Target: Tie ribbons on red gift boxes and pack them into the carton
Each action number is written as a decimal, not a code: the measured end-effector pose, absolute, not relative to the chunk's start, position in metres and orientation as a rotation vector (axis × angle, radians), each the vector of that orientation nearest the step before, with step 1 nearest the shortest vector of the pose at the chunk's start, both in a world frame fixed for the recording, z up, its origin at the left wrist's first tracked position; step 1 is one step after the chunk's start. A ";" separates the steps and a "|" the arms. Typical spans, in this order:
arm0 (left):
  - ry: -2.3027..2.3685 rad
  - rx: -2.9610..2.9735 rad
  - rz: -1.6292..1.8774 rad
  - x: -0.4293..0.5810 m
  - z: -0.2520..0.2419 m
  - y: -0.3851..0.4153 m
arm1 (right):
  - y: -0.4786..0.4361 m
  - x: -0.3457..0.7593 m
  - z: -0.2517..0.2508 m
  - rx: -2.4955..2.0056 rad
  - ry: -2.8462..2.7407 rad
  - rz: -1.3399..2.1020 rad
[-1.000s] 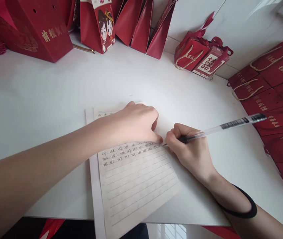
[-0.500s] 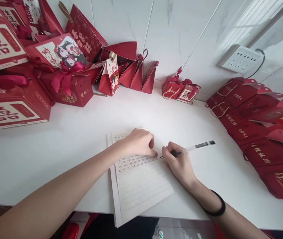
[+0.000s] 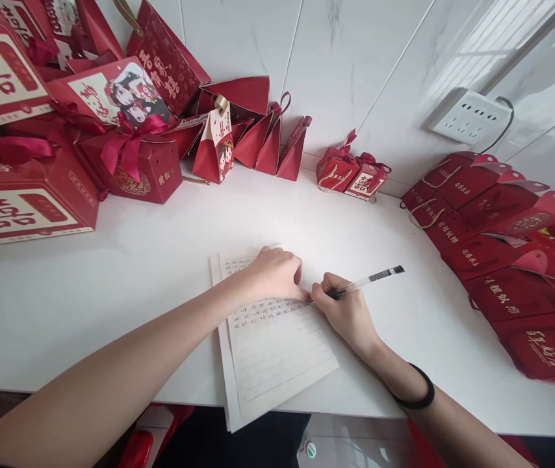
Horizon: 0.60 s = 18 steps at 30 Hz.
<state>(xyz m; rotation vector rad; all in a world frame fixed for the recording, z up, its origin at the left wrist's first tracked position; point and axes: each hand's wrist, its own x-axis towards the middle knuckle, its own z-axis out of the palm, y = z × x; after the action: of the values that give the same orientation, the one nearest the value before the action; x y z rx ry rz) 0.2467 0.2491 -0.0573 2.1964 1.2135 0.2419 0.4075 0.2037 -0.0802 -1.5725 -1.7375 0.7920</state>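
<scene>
Lined sheets of paper [image 3: 282, 367] lie on the white table, tilted and reaching past its front edge. Rows of small handwriting cover their upper part. My left hand [image 3: 277, 273] rests on the written part with its fingers curled in and its thumb pointing right, towards the pen. I see nothing in it, though its fingertips are hidden. My right hand [image 3: 348, 312] is closed in a writing grip round a clear pen [image 3: 377, 275] with a dark barcode label. The pen's tip is at the right side of the page, beside my left thumb.
Red gift boxes [image 3: 28, 195] with ribbons are piled at the left. Small red boxes [image 3: 353, 172] stand by the tiled wall, and stacked red boxes [image 3: 496, 260] line the right. A white power strip [image 3: 470, 116] is on the wall. The table's front edge [image 3: 355, 414] runs below my arms.
My right hand and the pen have shifted slightly left and up in the picture, closer to my left thumb. My left hand stays on the paper. The whole view has tilted a little.
</scene>
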 end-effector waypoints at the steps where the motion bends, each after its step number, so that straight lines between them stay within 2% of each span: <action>1: 1.211 2.197 0.243 0.247 -0.058 0.249 | 0.204 0.408 -0.080 -1.574 -1.739 0.795; 18: 1.240 2.178 0.211 0.247 -0.058 0.249 | 0.201 0.406 -0.077 -1.562 -1.688 0.771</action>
<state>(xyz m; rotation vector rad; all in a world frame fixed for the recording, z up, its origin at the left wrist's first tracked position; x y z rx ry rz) 0.2471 0.2495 -0.0578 2.1780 1.2405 0.2110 0.4060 0.2011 -0.0766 -1.5616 -1.6881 0.7705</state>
